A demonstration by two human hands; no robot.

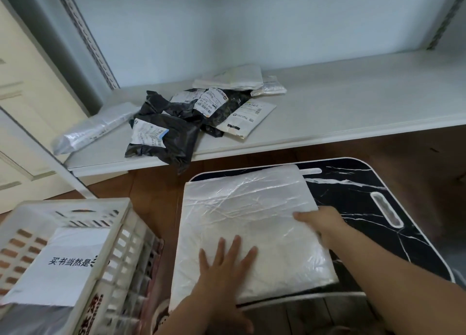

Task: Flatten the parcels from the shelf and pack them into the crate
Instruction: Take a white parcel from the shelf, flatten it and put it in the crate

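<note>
Both forearms are bare, sleeveless in view; neither hand [222, 266] wears anything.

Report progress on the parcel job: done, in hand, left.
Done: one white parcel lies in the crate. In hand: left hand presses flat on the large white parcel; right hand holds its edge. Left: the parcel pile on the shelf.

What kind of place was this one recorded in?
Probably a room in a home used for sorting mail: courier parcels heaped on a white shelf, wooden floor, and a slotted plastic crate.
</note>
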